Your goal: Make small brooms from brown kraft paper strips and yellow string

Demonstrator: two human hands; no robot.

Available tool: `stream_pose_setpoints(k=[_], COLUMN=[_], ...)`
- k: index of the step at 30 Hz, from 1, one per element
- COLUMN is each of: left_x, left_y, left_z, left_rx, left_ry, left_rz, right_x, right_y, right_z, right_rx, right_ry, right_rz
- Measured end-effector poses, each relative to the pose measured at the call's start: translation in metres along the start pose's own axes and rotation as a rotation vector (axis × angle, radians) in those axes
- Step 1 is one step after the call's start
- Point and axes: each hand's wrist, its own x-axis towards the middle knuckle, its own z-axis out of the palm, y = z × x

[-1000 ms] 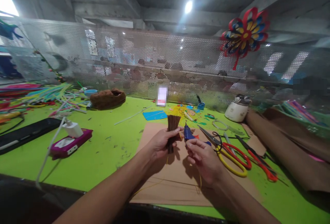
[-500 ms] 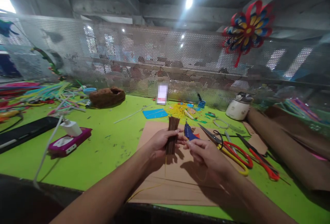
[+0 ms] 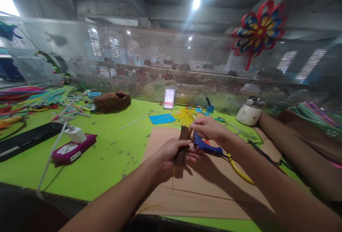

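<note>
Dim — overhead lamp [image 3: 196, 3] flaring.

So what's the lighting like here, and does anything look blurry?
All in the head view: the ceiling lamp glares with a pale streak; the right arm throws a dark shadow over the brown sheet; the brown bundle looks slightly soft; beyond the mesh screen everything is hazy; a bright upright shape at the back is pixelated.

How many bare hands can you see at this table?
2. The left hand holds the brown bundle; the right hand is beside the bundle's top, near the blue glue gun. Any hands beyond the mesh screen are too unclear to count.
</note>
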Motion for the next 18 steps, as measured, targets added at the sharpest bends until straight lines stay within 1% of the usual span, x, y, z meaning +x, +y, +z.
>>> stream_pose_setpoints(k=[2,4,8,11,14,18], left_x=[-0.001,-0.001,0.0,0.0,0.0,0.001], left_y=[0.001,0.002,0.0,-0.001,-0.001,-0.002], left_z=[0.001,0.001,0.0,0.0,-0.001,-0.002], left_rx=[-0.013,-0.023,-0.029,-0.027,-0.011,0.008], left_ry=[-0.004,-0.007,-0.006,-0.002,-0.003,-0.049], left_rz=[-0.009,-0.017,-0.039,-0.041,-0.038,-0.06], right_x=[-0.008,-0.015,-0.017,-0.017,-0.018,-0.014], right_y=[0.0,0.0,-0.001,-0.002,-0.002,0.0], right_z=[0.005,0.007,0.002,-0.002,0.0,-0.003], right_rx=[-0.046,-0.067,-0.045,-0.021,-0.014,-0.001], right_ry=[0.007,0.061,0.181,0.154,0.115,0.131], right_rz=[-0.011,-0.025,-0.014,0.01,0.028,0.022])
